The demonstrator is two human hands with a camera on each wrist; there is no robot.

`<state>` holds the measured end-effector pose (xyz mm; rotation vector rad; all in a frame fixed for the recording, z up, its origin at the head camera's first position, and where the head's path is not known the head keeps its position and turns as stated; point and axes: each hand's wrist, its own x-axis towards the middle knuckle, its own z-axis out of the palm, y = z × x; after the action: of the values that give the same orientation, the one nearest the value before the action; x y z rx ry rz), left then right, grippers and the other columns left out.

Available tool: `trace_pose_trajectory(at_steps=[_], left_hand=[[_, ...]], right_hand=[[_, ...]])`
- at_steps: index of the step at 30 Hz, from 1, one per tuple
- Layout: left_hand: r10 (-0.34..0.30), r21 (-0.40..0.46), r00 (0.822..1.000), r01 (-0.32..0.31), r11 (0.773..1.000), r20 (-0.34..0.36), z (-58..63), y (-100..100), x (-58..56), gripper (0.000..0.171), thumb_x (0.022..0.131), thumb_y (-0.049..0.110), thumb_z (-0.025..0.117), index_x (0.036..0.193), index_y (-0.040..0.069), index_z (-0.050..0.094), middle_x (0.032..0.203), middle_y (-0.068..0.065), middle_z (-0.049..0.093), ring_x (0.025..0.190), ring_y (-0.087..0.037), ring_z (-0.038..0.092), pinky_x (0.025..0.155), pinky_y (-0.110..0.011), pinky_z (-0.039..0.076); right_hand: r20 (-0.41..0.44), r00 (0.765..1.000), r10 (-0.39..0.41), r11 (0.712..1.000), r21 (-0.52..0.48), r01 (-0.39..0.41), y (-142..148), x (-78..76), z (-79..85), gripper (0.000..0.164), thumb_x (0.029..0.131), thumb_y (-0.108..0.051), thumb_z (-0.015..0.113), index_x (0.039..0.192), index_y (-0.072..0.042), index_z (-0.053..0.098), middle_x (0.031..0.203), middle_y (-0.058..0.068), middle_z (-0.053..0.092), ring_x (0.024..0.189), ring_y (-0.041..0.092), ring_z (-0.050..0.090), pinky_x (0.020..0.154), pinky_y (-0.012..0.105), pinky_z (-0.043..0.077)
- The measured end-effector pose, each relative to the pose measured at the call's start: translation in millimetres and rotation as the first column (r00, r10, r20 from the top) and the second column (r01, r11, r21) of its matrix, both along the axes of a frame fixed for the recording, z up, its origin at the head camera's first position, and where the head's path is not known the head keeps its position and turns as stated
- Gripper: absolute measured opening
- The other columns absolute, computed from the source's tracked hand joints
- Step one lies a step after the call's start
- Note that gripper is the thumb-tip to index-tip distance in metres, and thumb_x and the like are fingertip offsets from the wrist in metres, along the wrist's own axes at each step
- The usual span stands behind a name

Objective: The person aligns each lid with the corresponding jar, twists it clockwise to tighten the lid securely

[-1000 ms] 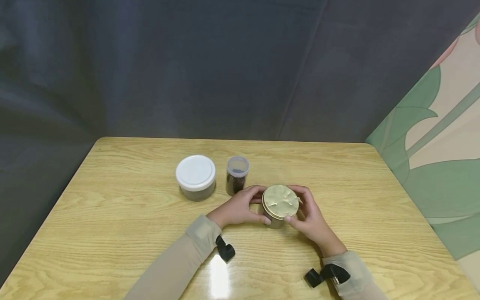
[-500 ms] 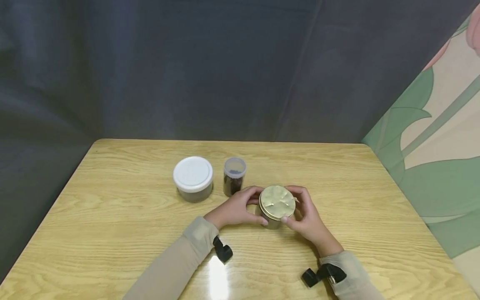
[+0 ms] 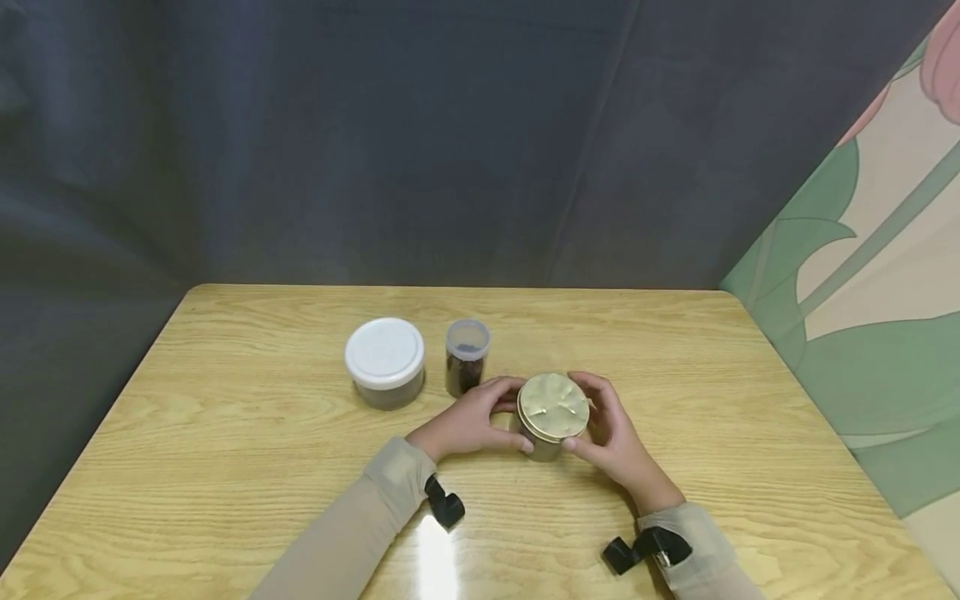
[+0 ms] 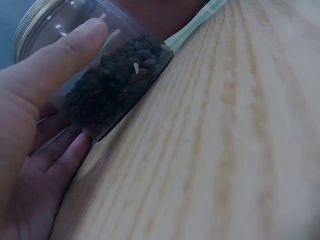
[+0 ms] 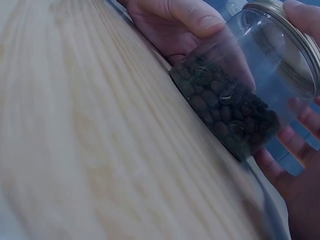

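Observation:
A clear jar (image 3: pixel 544 451) with a gold metal lid (image 3: pixel 553 406) stands upright on the wooden table, between both hands. Dark bean-like pieces fill its lower part, as the wrist views show. My left hand (image 3: pixel 474 422) grips the jar body from the left, its thumb across the near side. On the other side my right hand (image 3: pixel 618 446) holds the jar, thumb at the lid's rim and fingers round the back. Part of the right fingers is hidden behind the jar in the head view. The lid sits on the jar.
Behind the left hand stands a slim clear container (image 3: pixel 467 358) with dark contents and a translucent lid. Left of it is a wider tub (image 3: pixel 386 362) with a white lid. A dark curtain (image 3: pixel 420 150) hangs beyond the table's far edge (image 3: pixel 457 288).
The head view has shifted slightly, so everything appears a little further left and lower. Both hands keep their hold on the jar, with no clear movement of jar or lid.

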<state>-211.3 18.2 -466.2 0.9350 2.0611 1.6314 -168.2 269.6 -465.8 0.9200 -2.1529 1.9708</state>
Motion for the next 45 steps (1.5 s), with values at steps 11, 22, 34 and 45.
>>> trace_pose_trajectory(at_steps=[11, 22, 34, 45], left_hand=[[0.010, -0.011, 1.000, -0.010, 1.000, -0.018, 2.3, 2, -0.2, 0.078, 0.085, 0.013, 0.084, 0.150, 0.005, 0.042, 0.150, -0.008, 0.049, 0.132, -0.019, 0.055, 0.109, -0.020, 0.044], [0.076, -0.035, 0.988, -0.081, 0.996, -0.138, -2.2, 2, 1.0, 0.080, 0.093, 0.017, 0.076, 0.157, 0.003, 0.031, 0.156, -0.016, 0.040, 0.138, -0.025, 0.049, 0.113, -0.025, 0.042], [0.163, -0.067, 0.964, -0.180, 0.981, -0.211, -3.5, 5, 3.7, 0.079, 0.099, 0.025, 0.069, 0.161, 0.007, 0.024, 0.158, -0.016, 0.038, 0.141, -0.026, 0.044, 0.114, -0.031, 0.042], [0.273, -0.126, 0.924, -0.315, 0.941, -0.269, -7.6, 20, 10.2, 0.080, 0.102, 0.028, 0.063, 0.161, -0.001, 0.016, 0.159, -0.023, 0.032, 0.144, -0.035, 0.039, 0.118, -0.046, 0.037]], right_hand=[[0.009, 1.000, -0.016, 0.999, 0.029, 0.016, 1, -0.5, 0.2, 0.081, 0.077, 0.020, 0.070, 0.146, 0.012, 0.029, 0.145, 0.006, 0.044, 0.133, 0.016, 0.042, 0.113, 0.024, 0.037], [-0.028, 0.986, -0.161, 0.968, 0.188, 0.164, -4, -2.3, -0.2, 0.077, 0.088, 0.013, 0.070, 0.155, -0.003, 0.035, 0.150, 0.015, 0.043, 0.128, 0.012, 0.047, 0.106, 0.019, 0.045], [-0.025, 0.975, -0.220, 0.935, 0.278, 0.218, -3, -5.6, -0.6, 0.074, 0.097, 0.003, 0.065, 0.159, -0.013, 0.030, 0.155, 0.014, 0.040, 0.130, 0.007, 0.046, 0.107, 0.024, 0.044], [-0.055, 0.944, -0.327, 0.891, 0.316, 0.327, -3, -4.8, -1.9, 0.064, 0.098, 0.000, 0.064, 0.156, -0.009, 0.036, 0.141, 0.018, 0.054, 0.123, 0.020, 0.056, 0.103, 0.047, 0.051]])
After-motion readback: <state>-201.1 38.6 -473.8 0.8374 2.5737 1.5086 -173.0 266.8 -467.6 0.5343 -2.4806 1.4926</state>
